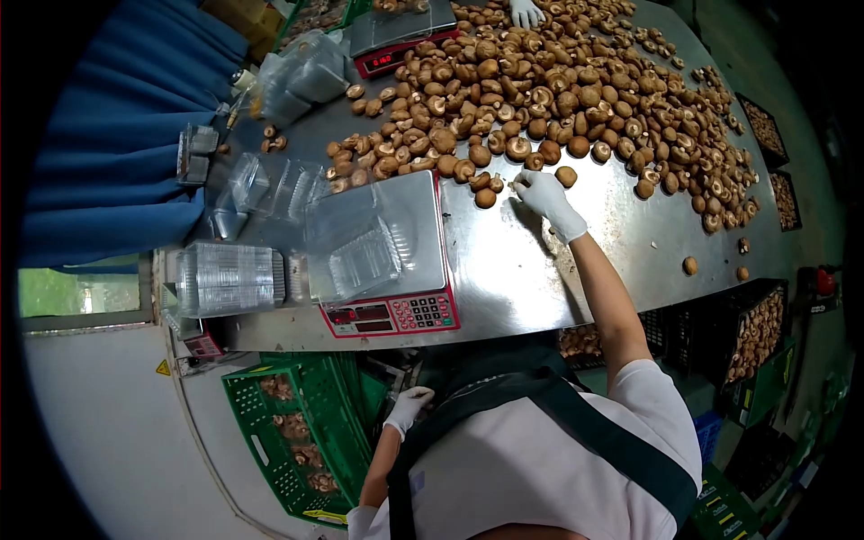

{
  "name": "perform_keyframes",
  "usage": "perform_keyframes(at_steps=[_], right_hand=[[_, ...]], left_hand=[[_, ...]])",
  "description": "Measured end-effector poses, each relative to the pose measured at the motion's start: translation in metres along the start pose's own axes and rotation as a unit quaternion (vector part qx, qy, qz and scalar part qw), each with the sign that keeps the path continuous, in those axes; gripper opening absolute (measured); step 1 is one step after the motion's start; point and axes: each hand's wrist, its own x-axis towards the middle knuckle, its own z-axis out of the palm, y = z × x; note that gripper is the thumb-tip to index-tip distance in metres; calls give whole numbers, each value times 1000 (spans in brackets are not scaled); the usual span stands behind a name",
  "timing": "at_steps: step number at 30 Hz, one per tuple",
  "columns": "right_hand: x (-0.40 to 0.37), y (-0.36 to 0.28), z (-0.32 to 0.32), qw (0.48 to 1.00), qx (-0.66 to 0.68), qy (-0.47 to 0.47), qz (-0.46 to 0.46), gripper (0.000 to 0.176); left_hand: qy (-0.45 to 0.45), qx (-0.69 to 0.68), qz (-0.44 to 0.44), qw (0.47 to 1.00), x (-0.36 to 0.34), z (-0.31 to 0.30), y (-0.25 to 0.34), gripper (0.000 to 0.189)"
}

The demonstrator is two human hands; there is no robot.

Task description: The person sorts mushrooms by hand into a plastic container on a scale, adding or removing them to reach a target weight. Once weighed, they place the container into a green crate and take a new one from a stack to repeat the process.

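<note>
My right hand [549, 202], in a white glove, reaches over the steel table at the near edge of a large pile of brown mushrooms [576, 99]. Its fingers are drawn together by a small pale piece too small to name; a loose mushroom [566, 176] lies just beside it. Below the table edge, my left hand [408, 409], also gloved, hangs near the dark apron with its fingers pressed together; what they hold, if anything, is hidden. An open clear plastic tray [364, 261] rests on the red scale [423, 310], left of my right hand.
Stacked clear trays [231, 277] stand left of the scale. Another scale [403, 40] is at the back, where a person's gloved hand [526, 13] touches the pile. A green crate [261, 432] with packed mushrooms sits lower left; a black crate [756, 333] of mushrooms is at right.
</note>
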Motion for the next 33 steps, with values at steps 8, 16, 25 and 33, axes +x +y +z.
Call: perform_keyframes(at_steps=[8, 16, 25, 33], right_hand=[[43, -4, 30, 998, 28, 26, -44, 23], [26, -9, 48, 992, -95, -4, -79, 30], [-2, -35, 73, 989, -82, 77, -97, 46], [-27, -20, 76, 987, -63, 87, -117, 34]], left_hand=[[-103, 158, 44, 981, 18, -9, 12, 13], [-181, 267, 101, 941, 44, 4, 29, 49], [-104, 538, 239, 801, 69, 21, 49, 20], [-142, 394, 259, 870, 109, 39, 42, 36]])
